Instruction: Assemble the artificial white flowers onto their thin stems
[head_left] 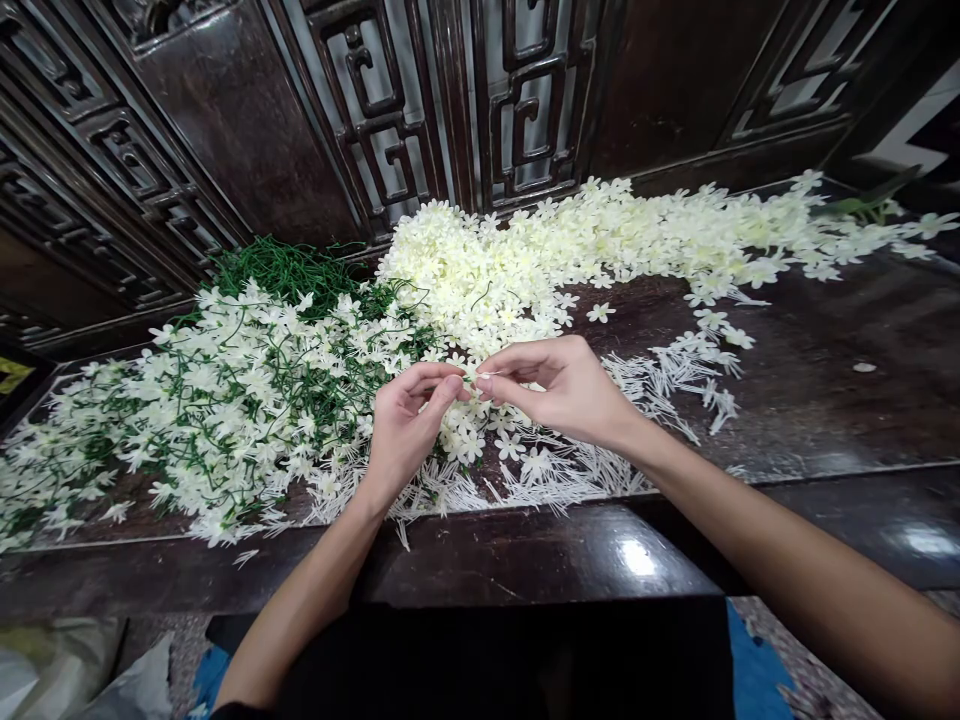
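Note:
My left hand is closed in a pinch, thumb against the fingers. Facing it, my right hand also pinches, and the fingertips of both almost meet. A small white and green artificial flower part is held between them, mostly covered by the fingers. Beneath and around my hands lie loose white petal blossoms and thin white sticks. Left of my left hand is a heap of white artificial flowers on green stems. Beyond my hands is a pile of cream-white blossoms.
A tangle of bare green stems lies at the back left. The blossoms spread along the dark wooden bench toward the right, against its carved backrest. A bag is on the floor at lower left.

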